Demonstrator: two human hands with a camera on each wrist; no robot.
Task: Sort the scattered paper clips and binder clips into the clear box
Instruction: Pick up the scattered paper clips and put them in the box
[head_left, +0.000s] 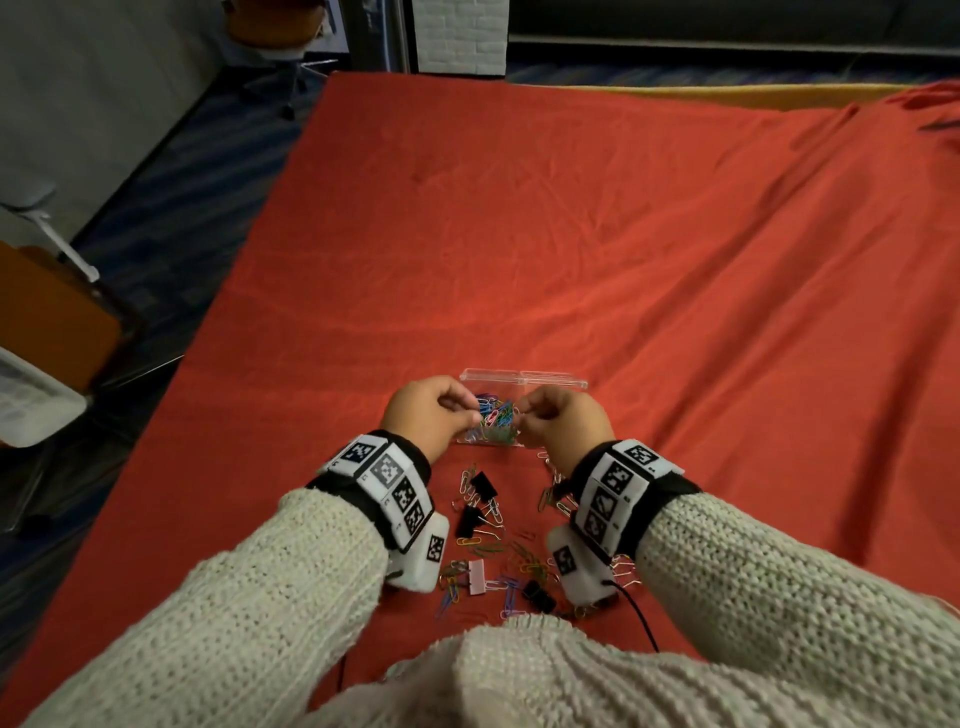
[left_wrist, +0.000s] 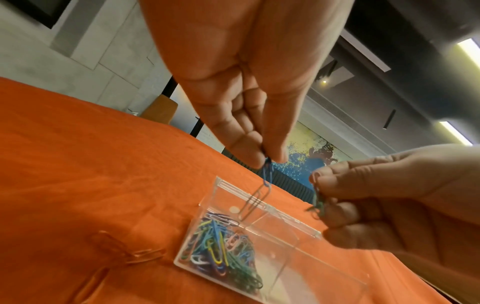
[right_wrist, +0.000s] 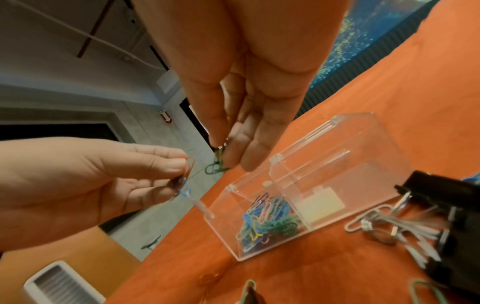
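A red cloth (head_left: 623, 234) covers the counter; on it sits the clear box (left_wrist: 298, 255), one compartment heaped with clips (left_wrist: 223, 242). Above it, the left hand (left_wrist: 241, 82) pinches a blue clip (left_wrist: 267, 172) with a silver one dangling; the right hand (right_wrist: 246, 72) pinches green clips (right_wrist: 217, 166). Binder clips (head_left: 480, 486) lie nearer the person

No legible txt or nos. anywhere; wrist bands (head_left: 387, 480) carry only b/w marker codes.

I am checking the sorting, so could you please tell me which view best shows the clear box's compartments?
The right wrist view: the clear plastic box shows one side full, one empty. Left wrist shows it partly; head view hides it behind hands.
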